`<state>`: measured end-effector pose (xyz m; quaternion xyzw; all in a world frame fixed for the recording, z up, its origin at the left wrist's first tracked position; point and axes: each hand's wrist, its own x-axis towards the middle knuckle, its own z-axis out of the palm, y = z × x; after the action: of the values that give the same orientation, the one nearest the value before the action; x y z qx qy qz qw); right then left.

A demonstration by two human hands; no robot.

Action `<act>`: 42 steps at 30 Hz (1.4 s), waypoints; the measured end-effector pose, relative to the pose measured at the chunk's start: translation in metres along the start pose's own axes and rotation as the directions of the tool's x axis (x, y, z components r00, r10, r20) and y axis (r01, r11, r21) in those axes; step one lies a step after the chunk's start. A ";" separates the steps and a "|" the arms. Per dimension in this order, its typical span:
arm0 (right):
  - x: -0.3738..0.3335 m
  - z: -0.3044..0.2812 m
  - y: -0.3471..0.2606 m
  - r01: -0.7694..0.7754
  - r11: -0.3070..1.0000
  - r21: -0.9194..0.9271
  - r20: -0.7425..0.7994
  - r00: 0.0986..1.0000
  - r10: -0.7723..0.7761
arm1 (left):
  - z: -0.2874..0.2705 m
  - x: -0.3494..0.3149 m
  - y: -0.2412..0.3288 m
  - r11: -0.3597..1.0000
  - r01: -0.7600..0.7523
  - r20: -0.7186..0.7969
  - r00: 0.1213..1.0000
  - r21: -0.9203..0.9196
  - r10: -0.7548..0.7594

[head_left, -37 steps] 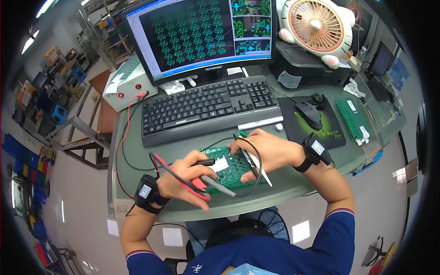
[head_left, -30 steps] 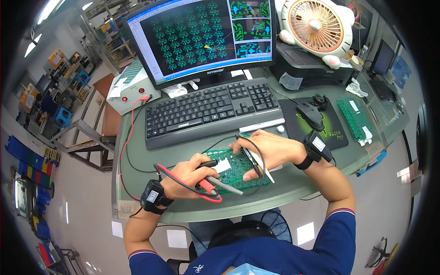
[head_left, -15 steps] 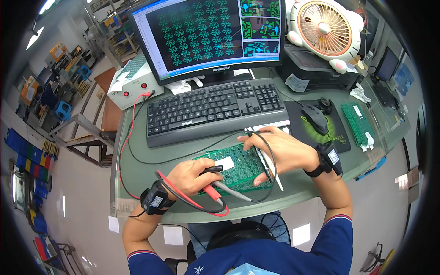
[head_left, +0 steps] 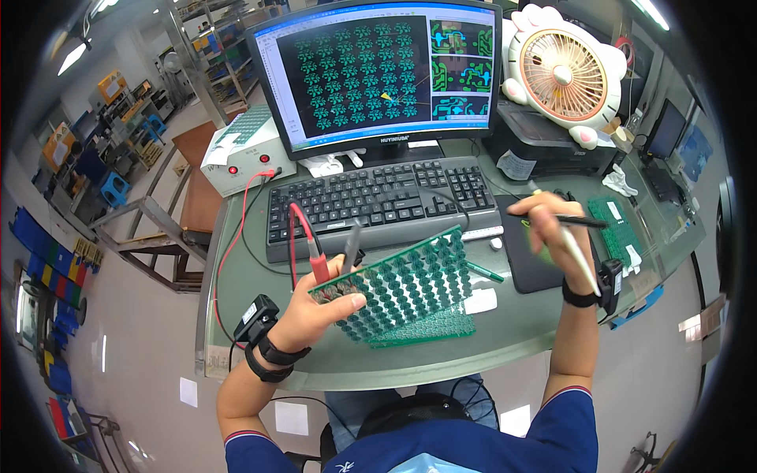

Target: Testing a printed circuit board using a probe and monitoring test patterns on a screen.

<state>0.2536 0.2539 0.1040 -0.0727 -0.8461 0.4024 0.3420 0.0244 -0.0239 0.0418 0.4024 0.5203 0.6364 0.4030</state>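
My left hand (head_left: 303,314) is closed on the edge of a green circuit board panel (head_left: 410,280) with rows of cutouts, tilted up off the table. A red test probe (head_left: 318,266) and a dark grey probe (head_left: 351,248) stick up from the same hand. My right hand (head_left: 554,236), raised over the mouse mat, is closed on a white pen-shaped tool (head_left: 582,264) and a thin black stick-like thing (head_left: 583,221); motion blurs them. Under the raised panel lies another green board (head_left: 430,328), with a white label (head_left: 480,300) and a green pen (head_left: 485,272) near it.
A keyboard (head_left: 378,201) and a monitor (head_left: 378,79) stand behind the boards. The white box (head_left: 251,150) at left feeds red and black leads. On the right are a mouse mat (head_left: 524,260), another board (head_left: 619,229), a printer (head_left: 544,146) and a fan (head_left: 564,75).
My left hand has lifted and tilted a panel off the table, its probes now pointing up. My right hand has left the boards, moving right with the white tool.
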 end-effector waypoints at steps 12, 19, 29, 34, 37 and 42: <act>-0.035 0.116 -0.001 0.312 0.888 0.339 -0.029 0.946 -0.321 | 0.021 -0.004 -0.010 0.925 0.222 -0.011 0.972 -0.309 -0.236; -0.010 0.079 -0.012 0.190 0.963 0.188 -0.400 0.911 -0.102 | 0.003 -0.005 -0.007 0.320 -0.478 0.247 0.793 0.818 0.556; -0.008 0.068 0.021 -0.214 0.967 0.140 -0.102 0.968 0.229 | 0.023 0.008 0.012 -0.450 -0.615 0.755 0.432 0.647 0.494; -0.013 0.081 0.023 -0.176 0.982 0.069 -0.066 0.981 0.181 | 0.033 0.013 0.014 -0.356 -0.651 0.692 0.375 0.670 0.617; -0.011 0.085 0.012 -0.260 0.922 0.287 -0.143 0.940 0.310 | 0.033 0.008 0.013 -0.103 -0.628 0.512 0.517 0.772 0.686; -0.010 0.075 0.038 -0.286 0.888 0.360 -0.116 0.931 0.347 | 0.035 0.001 0.002 -0.481 -0.645 0.786 0.342 0.595 0.514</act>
<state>0.2077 0.2279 0.0385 -0.1861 -0.7074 0.5837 0.3526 0.0568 -0.0116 0.0485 0.7928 0.4228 0.1980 -0.3918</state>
